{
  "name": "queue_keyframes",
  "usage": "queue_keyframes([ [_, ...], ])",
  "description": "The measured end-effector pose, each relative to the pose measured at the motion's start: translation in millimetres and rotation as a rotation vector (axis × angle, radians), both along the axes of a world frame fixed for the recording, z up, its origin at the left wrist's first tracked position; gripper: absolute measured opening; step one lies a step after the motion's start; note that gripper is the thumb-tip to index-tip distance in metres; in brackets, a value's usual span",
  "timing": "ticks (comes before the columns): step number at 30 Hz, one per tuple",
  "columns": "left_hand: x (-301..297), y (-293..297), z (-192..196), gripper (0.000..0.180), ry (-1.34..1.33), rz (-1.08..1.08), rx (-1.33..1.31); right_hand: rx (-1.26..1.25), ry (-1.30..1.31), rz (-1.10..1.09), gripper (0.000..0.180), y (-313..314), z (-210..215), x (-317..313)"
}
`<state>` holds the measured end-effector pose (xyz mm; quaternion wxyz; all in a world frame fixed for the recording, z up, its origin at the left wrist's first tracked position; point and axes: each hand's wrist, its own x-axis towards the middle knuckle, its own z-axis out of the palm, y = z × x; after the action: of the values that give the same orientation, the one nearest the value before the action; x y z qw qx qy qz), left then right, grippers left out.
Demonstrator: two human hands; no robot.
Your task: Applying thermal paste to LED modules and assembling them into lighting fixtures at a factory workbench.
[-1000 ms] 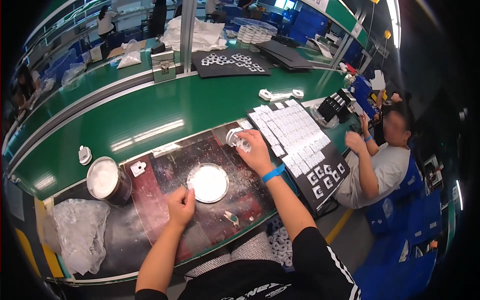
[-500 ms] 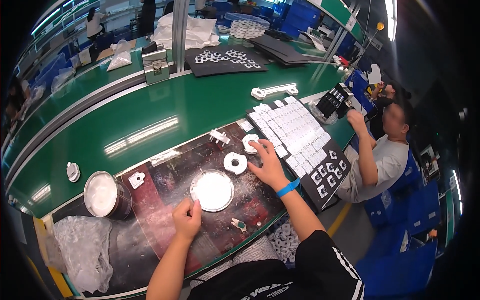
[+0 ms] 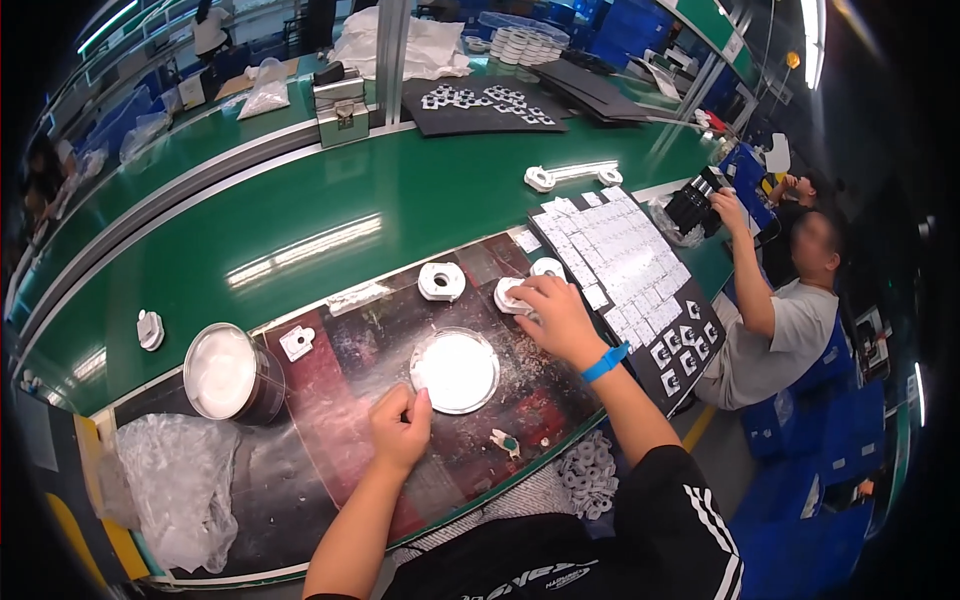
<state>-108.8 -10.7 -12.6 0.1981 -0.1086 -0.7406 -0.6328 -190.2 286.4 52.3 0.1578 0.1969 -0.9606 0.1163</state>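
My right hand [image 3: 562, 318] has its fingers curled over a white round plastic part [image 3: 508, 294] at the right of the dark work mat. Just behind those fingers lies a second white ring part [image 3: 547, 267], partly covered. To their left a third white ring part [image 3: 440, 281] lies with its centre hole showing. My left hand [image 3: 400, 425] is closed in a fist, thumb up, at the near left rim of a shallow round dish of white paste [image 3: 455, 371]. What that fist holds, if anything, is hidden.
Left stand an open tin of white material [image 3: 222, 372], a crumpled clear bag [image 3: 180, 485] and a small white plate [image 3: 297, 342]. Right lies a black board [image 3: 612, 262] covered with white pieces. A co-worker [image 3: 785, 320] sits beyond it, handling a black object.
My right hand has closed over a white ring part and shifted it away from me. The white part that stood on edge now lies flat. The whole view has shifted slightly.
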Motion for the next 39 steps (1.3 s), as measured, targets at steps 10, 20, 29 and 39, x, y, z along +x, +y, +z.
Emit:
queue_keyframes([
  [10, -0.7, 3.2, -8.1, 0.041, -0.009, -0.015, 0.011, 0.116, -0.255, 0.396, 0.055, -74.6, 2.8, -103.3],
  [20, 6.6, -4.4, 5.0, 0.04, 0.025, 0.022, -0.056, -0.116, -0.101, -0.132, 0.046, 2.0, 15.2, -233.1],
  [29, 4.3, 0.4, 2.7, 0.041, -0.003, 0.004, 0.017, -0.045, -0.219, -0.171, 0.05, 80.1, -22.7, -300.5],
  [39, -1.0, -6.1, -5.0, 0.039, 0.044, 0.015, 0.018, -0.095, -0.728, 0.217, 0.042, 56.2, 54.9, -195.5],
])
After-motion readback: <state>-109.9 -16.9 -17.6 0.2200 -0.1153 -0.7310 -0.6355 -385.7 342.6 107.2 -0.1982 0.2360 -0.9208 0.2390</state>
